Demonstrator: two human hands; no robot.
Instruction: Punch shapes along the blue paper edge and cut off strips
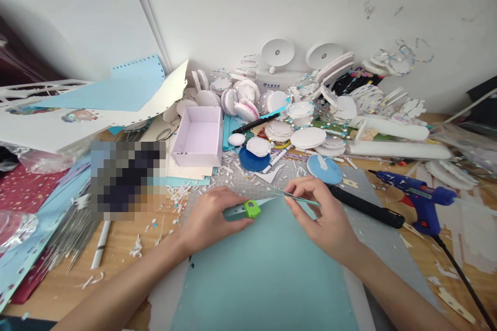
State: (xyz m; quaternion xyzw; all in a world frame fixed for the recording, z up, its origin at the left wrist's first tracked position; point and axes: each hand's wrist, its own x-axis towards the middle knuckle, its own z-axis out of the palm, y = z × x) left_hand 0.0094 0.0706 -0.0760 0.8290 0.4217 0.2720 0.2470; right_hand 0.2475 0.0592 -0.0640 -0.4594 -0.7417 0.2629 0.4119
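Observation:
My left hand [212, 217] is closed around a small green utility knife [245, 210], which rests on the top edge of a large teal paper sheet [267, 274]. My right hand [320, 214] pinches a thin teal paper strip [295, 196] that runs along that same top edge. The sheet lies on a grey cutting mat [361, 232] in front of me. Both hands sit close together, the knife tip pointing toward the right hand.
A blue glue gun [419, 199] and a long black tool [367, 208] lie to the right. A white open box [198, 137], white foam discs [308, 137], a blue disc [252, 161], pens and paper scraps crowd the back. Paper stacks [77, 114] pile up at left.

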